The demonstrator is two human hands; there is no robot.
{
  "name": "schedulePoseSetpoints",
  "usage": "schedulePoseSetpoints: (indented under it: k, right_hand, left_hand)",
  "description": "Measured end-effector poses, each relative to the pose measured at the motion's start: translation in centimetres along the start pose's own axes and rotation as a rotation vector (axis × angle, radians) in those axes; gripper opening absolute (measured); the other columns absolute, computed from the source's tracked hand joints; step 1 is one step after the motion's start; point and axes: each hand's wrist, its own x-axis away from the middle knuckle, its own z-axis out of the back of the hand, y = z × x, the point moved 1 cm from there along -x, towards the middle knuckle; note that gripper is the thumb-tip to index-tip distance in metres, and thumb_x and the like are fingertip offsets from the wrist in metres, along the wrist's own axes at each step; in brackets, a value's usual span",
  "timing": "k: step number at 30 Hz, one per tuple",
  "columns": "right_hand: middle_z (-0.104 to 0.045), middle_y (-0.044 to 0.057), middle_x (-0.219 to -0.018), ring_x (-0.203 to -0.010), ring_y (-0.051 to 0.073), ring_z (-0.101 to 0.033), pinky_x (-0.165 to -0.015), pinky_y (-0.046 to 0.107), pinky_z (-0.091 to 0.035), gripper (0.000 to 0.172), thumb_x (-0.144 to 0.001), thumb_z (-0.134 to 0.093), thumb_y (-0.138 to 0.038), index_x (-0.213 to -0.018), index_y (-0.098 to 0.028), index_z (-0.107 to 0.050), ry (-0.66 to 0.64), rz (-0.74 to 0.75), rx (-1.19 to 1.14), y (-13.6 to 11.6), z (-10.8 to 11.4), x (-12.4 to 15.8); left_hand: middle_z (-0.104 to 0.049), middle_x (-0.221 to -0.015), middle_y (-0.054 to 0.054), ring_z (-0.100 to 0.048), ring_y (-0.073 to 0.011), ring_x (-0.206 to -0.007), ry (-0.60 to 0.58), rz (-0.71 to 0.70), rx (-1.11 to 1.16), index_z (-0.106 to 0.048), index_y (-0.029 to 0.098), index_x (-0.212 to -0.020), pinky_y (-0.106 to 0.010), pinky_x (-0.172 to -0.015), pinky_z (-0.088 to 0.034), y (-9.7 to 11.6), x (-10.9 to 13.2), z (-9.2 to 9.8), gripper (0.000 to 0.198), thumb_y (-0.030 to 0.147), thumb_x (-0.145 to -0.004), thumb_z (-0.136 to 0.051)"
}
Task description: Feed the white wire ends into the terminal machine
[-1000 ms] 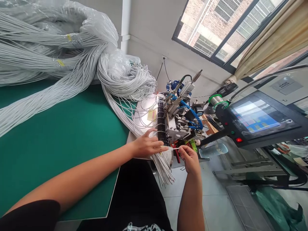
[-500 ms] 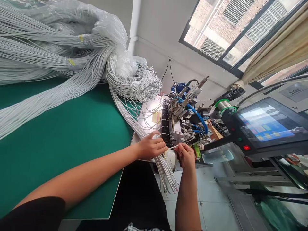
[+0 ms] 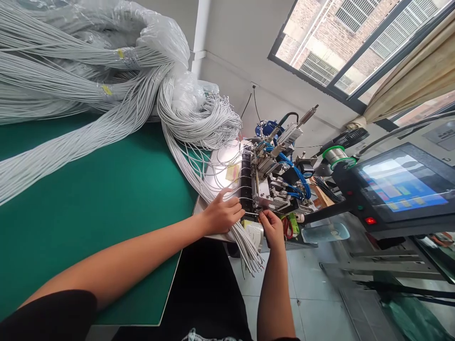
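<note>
A single white cable [image 3: 251, 213] is stretched between my two hands at the front end of the wire-processing machine [image 3: 265, 175]. My left hand [image 3: 223, 213] is closed around part of the cable, its wrist above a bundle of white cables [image 3: 247, 246] whose loose ends hang past the table edge. With thumb and fingers pinched, my right hand [image 3: 272, 227] grips the cable's end close to the machine's lower edge. Other single cables run across the metal plate [image 3: 216, 170] into the machine's black rail [image 3: 246, 177].
Large bundles of white cable [image 3: 81, 132] in plastic wrap lie across the green table [image 3: 142, 184]. To the right stand a touchscreen [image 3: 401, 182] on an arm, a solder wire spool [image 3: 336, 156] and a clear plastic tray [image 3: 325, 232]. A white roll [image 3: 254, 233] sits beneath my hands.
Both hands have moved slightly, carrying the cable up to the machine's front edge. The right hand has shifted left and nearer the black rail. The view has tilted a little.
</note>
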Motion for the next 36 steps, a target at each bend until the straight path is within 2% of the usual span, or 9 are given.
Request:
schedulePoseSetpoints:
  k: [4, 8, 13, 22, 26, 29, 31, 34, 36]
  right_hand:
    - [-0.046, -0.004, -0.059, -0.058, 0.012, -0.039, -0.056, 0.023, -0.032, 0.028, -0.077, -0.063, -0.040, -0.064, -0.018, -0.053, -0.032, -0.075, -0.193, 0.9, -0.3, -0.2]
    - [-0.040, -0.006, -0.053, -0.049, 0.009, -0.031, -0.048, 0.022, -0.024, 0.030, -0.071, -0.067, -0.041, -0.060, -0.019, -0.051, -0.014, -0.197, -0.389, 1.3, -1.0, -0.2]
    - [-0.037, -0.007, -0.050, -0.046, 0.009, -0.028, -0.045, 0.023, -0.023, 0.032, -0.067, -0.065, -0.043, -0.058, -0.021, -0.045, 0.005, -0.252, -0.458, 1.6, -1.8, -0.3]
    - [-0.044, -0.006, -0.049, -0.045, 0.010, -0.035, -0.046, 0.023, -0.028, 0.034, -0.062, -0.070, -0.048, -0.059, -0.019, -0.053, 0.039, -0.291, -0.467, 1.6, -1.7, -0.1]
    - [-0.048, -0.005, -0.052, -0.048, 0.010, -0.038, -0.047, 0.023, -0.030, 0.036, -0.063, -0.074, -0.049, -0.062, -0.017, -0.058, 0.058, -0.274, -0.436, 1.1, -1.0, 0.8]
    - [-0.054, -0.002, -0.058, -0.051, 0.010, -0.043, -0.049, 0.023, -0.032, 0.038, -0.065, -0.074, -0.052, -0.066, -0.016, -0.062, 0.096, -0.231, -0.339, 0.6, 0.3, 1.7]
    - [-0.055, -0.001, -0.059, -0.049, 0.010, -0.041, -0.046, 0.023, -0.031, 0.040, -0.068, -0.071, -0.055, -0.071, -0.016, -0.064, 0.099, -0.227, -0.255, 0.3, 1.4, 2.4]
    - [-0.055, -0.002, -0.059, -0.044, 0.009, -0.037, -0.043, 0.023, -0.029, 0.039, -0.073, -0.068, -0.054, -0.079, -0.016, -0.065, 0.049, -0.234, -0.159, -0.3, 3.2, 3.7]
    - [-0.055, -0.001, -0.060, -0.046, 0.010, -0.041, -0.044, 0.023, -0.032, 0.037, -0.077, -0.066, -0.053, -0.081, -0.016, -0.066, 0.000, -0.214, -0.111, -0.9, 4.2, 4.7]
  left_hand:
    - [-0.062, -0.076, -0.001, -0.053, -0.0181, -0.088, -0.039, 0.028, -0.004, -0.063, 0.019, -0.088, -0.050, -0.107, -0.016, 0.0, 0.1, -0.2, 0.021, 0.008, -0.078, -0.047]
    - [-0.062, -0.079, -0.003, -0.053, -0.0199, -0.091, -0.071, 0.049, 0.012, -0.063, 0.018, -0.085, -0.052, -0.108, -0.015, 0.1, 0.1, -0.5, 0.018, 0.011, -0.075, -0.050]
    - [-0.063, -0.080, -0.003, -0.053, -0.0198, -0.092, -0.076, 0.066, 0.006, -0.064, 0.019, -0.084, -0.052, -0.109, -0.013, 0.2, 0.1, -0.6, 0.018, 0.012, -0.076, -0.050]
    - [-0.063, -0.078, -0.002, -0.054, -0.0208, -0.092, -0.082, 0.066, 0.008, -0.064, 0.019, -0.084, -0.054, -0.108, -0.013, 0.2, 0.2, -0.6, 0.018, 0.013, -0.073, -0.052]
    - [-0.062, -0.078, -0.003, -0.054, -0.0216, -0.092, -0.083, 0.059, 0.001, -0.064, 0.018, -0.082, -0.055, -0.108, -0.012, 0.2, 0.3, -0.5, 0.016, 0.014, -0.069, -0.054]
    - [-0.062, -0.080, -0.003, -0.054, -0.0224, -0.094, -0.097, 0.065, 0.010, -0.064, 0.018, -0.082, -0.056, -0.109, -0.012, 0.2, 0.3, -0.4, 0.017, 0.014, -0.068, -0.054]
    - [-0.063, -0.081, -0.004, -0.055, -0.0226, -0.095, -0.108, 0.071, 0.019, -0.064, 0.018, -0.083, -0.057, -0.109, -0.012, 0.1, 0.3, -0.3, 0.020, 0.013, -0.068, -0.053]
    - [-0.066, -0.090, -0.006, -0.055, -0.0240, -0.100, -0.127, 0.091, 0.031, -0.065, 0.017, -0.088, -0.057, -0.109, -0.012, 0.1, 0.2, -0.2, 0.023, 0.012, -0.070, -0.052]
    - [-0.066, -0.102, -0.008, -0.053, -0.0255, -0.107, -0.134, 0.121, 0.044, -0.065, 0.017, -0.095, -0.058, -0.109, -0.012, 0.1, 0.3, -0.2, 0.027, 0.012, -0.071, -0.053]
